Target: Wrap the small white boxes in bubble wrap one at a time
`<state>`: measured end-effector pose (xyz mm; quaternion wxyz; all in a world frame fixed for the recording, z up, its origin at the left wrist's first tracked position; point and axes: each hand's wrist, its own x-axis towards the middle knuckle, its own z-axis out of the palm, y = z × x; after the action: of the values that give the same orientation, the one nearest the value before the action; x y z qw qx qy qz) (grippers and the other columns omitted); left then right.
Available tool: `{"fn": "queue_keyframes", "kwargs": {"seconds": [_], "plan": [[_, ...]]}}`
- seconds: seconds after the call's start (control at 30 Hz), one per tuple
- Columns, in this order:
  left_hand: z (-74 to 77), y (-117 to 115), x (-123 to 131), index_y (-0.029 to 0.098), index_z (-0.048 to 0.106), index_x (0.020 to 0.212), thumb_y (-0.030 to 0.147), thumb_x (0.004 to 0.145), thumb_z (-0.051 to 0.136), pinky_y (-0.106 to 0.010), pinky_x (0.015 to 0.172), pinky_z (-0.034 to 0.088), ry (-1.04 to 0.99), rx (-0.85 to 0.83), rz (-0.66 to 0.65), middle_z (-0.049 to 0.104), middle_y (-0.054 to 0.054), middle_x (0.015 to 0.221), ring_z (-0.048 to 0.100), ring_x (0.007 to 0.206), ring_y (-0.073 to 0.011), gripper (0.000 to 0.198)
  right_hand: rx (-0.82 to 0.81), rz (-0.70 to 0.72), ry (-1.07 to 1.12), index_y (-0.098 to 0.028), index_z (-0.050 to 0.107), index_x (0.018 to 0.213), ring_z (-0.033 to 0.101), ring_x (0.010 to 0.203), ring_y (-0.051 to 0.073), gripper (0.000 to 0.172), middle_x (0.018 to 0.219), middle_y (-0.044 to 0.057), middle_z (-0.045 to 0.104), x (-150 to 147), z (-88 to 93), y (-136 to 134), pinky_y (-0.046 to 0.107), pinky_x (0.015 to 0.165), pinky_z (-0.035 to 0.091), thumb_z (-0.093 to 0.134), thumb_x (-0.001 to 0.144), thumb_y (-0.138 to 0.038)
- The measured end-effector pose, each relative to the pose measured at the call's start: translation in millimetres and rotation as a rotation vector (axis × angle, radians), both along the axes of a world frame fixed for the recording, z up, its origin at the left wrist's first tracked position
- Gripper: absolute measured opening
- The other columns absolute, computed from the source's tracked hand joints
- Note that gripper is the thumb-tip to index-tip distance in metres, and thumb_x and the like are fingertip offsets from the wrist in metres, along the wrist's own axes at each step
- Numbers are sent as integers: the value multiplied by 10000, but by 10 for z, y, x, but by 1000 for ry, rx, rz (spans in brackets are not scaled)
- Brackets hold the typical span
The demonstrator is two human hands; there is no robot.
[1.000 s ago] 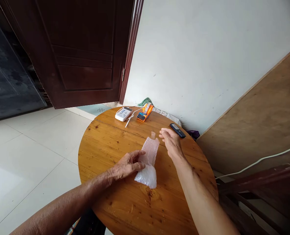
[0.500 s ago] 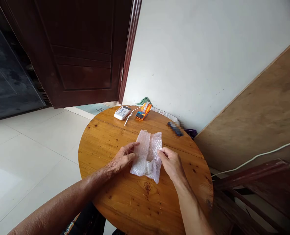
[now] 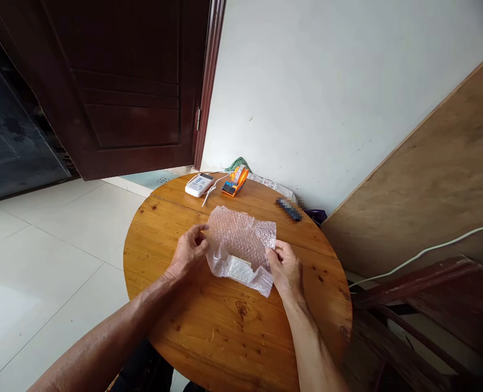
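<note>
Bubble wrap [image 3: 237,234] now wider, btwn hands [image 3: 186,251] [image 3: 287,272]

Passable over the near part of the desk [image 3: 221,348], between left forearm [image 3: 119,326] and right forearm [image 3: 313,345]. Blocked mid-desk by the wrap [image 3: 239,234]; hemmed in at its sides by left hand [image 3: 189,253] and right hand [image 3: 286,269]. Reachable from above, between the hands. Open along the desk's left side, beyond the left hand, and along its right edge. Tight behind the wrap's left end, near the cable [image 3: 209,196]. Obstructed farther back by white box [image 3: 199,185] and dispenser [image 3: 235,182]. Wider between dispenser and pixelated black device [image 3: 289,209]. Bounded behind by the wall [image 3: 307,109].
</note>
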<state>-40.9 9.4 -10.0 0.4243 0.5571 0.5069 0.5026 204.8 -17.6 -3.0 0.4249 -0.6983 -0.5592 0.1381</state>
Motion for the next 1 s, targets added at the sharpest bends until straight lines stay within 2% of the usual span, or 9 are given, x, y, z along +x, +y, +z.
{"fn": "queue_keyframes", "kwargs": {"seconds": [0.13, 0.27, 0.37, 0.5, 0.67, 0.73, 0.83, 0.93, 1.0], "plan": [[12, 52, -53, 110, 559, 1195, 241, 718, 563, -248, 635, 458, -22, -14, 122, 605, 6, 769, 553, 649, -126, 495, -95, -73, -181, -234, 634, 1072, 633, 667, 203, 326, 751, 14, 739, 37, 3, 26, 279, 593, 380, 542, 783, -354], [75, -4, -93, 146, 580, 1191, 288, 767, 560, -298, 751, 497, 85, 123, 167, 646, -81, 1044, 604, 889, -183, 448, 19, -94, -130, -188, 636, 1098, 639, 767, 218, 409, 924, 73, 730, 38, 88, -38, 317, 684, 454, 543, 802, -455], [160, -85, -106, 164, 621, 1127, 350, 818, 548, -381, 902, 477, 222, 251, 33, 653, -106, 1133, 591, 1044, -239, 368, 48, 53, 12, -176, 656, 1041, 650, 865, 234, 444, 972, 108, 716, -26, 241, -129, 340, 766, 496, 508, 847, -546], [241, -128, -86, 171, 456, 1382, 412, 804, 607, -449, 966, 449, 330, 153, -135, 671, -118, 1190, 593, 1094, -281, 645, -33, 333, 15, -189, 645, 1132, 646, 1004, 250, 450, 1105, 111, 707, -155, 434, -222, 374, 887, 491, 579, 825, -511], [340, -157, -127, 125, 333, 1465, 288, 775, 604, -417, 917, 470, 416, 123, -187, 717, -122, 1055, 586, 1145, -294, 760, -78, 531, -2, -203, 630, 1174, 646, 838, 184, 387, 854, 18, 697, -227, 584, -419, 326, 864, 497, 608, 821, -360], [424, -239, -225, 121, 386, 1440, 304, 826, 573, -375, 893, 477, 391, 174, -283, 726, -102, 967, 608, 1119, -274, 668, -156, 662, 19, -216, 665, 1112, 637, 793, 168, 324, 809, 2, 683, -216, 606, -544, 297, 817, 501, 607, 845, -390], [532, -403, -434, 160, 525, 1347, 449, 919, 499, -294, 723, 490, 418, 128, -509, 718, -59, 888, 666, 812, -206, 517, -314, 768, 66, -224, 683, 1094, 640, 769, 171, 351, 811, 8, 689, -184, 547, -694, 288, 747, 502, 553, 896, -482], [534, -512, -562, 168, 608, 1250, 458, 994, 344, -255, 650, 464, 472, 102, -628, 663, -5, 692, 629, 666, -161, 469, -360, 673, 88, -209, 684, 1063, 647, 745, 176, 405, 818, 28, 689, -165, 425, -734, 297, 708, 509, 424, 955, -500], [502, -531, -532, 170, 662, 1155, 441, 970, 416, -254, 627, 455, 581, 122, -554, 659, -12, 700, 611, 641, -155, 410, -329, 563, 51, -196, 671, 1072, 650, 752, 179, 375, 895, 49, 700, -168, 374, -711, 306, 705, 520, 450, 939, -467]]}}
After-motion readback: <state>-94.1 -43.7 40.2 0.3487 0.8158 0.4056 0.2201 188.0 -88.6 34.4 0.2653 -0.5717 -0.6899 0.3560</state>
